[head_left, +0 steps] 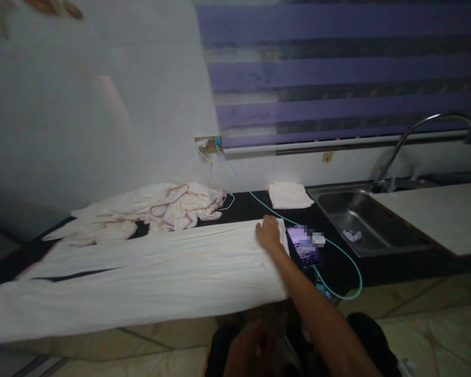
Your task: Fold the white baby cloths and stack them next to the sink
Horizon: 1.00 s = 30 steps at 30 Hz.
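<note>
Two hands: right hand curled on creased cloth, grip unclear; left hand blurred, also unclear.

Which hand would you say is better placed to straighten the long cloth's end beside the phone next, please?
Probably the right hand: it is on the long cloth at that end, close to the phone. The left hand is lower, blurred, and appears apart from the cloth.

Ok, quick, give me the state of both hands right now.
Left hand: low and blurred; open or closed, cannot be told.
Right hand: on the white cloth; gripping or just resting, cannot be told.
</note>
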Tool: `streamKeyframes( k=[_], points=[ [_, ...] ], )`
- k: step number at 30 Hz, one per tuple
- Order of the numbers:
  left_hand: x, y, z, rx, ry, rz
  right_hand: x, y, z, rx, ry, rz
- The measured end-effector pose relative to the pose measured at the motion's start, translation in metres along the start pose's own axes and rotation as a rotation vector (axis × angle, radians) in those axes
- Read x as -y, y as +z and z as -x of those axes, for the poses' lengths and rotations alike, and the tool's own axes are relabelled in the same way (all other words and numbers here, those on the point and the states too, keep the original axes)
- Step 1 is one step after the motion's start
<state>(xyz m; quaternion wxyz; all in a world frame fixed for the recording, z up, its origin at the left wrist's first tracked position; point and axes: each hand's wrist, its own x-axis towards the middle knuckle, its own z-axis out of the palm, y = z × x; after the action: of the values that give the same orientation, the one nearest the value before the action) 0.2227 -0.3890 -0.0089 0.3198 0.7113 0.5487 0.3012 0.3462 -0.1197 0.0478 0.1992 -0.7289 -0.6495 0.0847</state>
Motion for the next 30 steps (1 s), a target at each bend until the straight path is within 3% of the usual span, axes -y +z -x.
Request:
streamKeyframes(
  k=[4, 7, 10, 15, 18, 23, 26, 30],
  points=[
    [-0.015, 0.025, -0.064, -0.004, 0.174, -0.061, -0.013, -0.036, -0.038, 0.152, -0.164, 0.048],
    [-0.021, 0.038, -0.092, -0.037, 0.301, -0.281, -0.03, -0.056, -0.068, 0.32, -0.225, 0.14],
    [-0.015, 0.047, -0.1, -0.09, 0.361, -0.505, -0.044, -0.068, -0.089, 0.464, -0.272, 0.245],
    [0.008, 0.052, -0.093, -0.062, 0.459, -0.659, -0.058, -0.078, -0.103, 0.591, -0.327, 0.354],
    [0.009, 0.051, -0.091, -0.039, 0.451, -0.672, -0.061, -0.082, -0.103, 0.556, -0.389, 0.333],
    [-0.008, 0.046, -0.094, -0.033, 0.348, -0.555, -0.067, -0.101, -0.082, 0.39, -0.544, 0.185],
    [-0.016, 0.044, -0.098, -0.065, 0.334, -0.524, -0.076, -0.115, -0.05, 0.299, -0.607, 0.089],
    [-0.021, 0.044, -0.103, -0.071, 0.334, -0.551, -0.098, -0.122, 0.014, 0.163, -0.735, -0.095]
  ],
)
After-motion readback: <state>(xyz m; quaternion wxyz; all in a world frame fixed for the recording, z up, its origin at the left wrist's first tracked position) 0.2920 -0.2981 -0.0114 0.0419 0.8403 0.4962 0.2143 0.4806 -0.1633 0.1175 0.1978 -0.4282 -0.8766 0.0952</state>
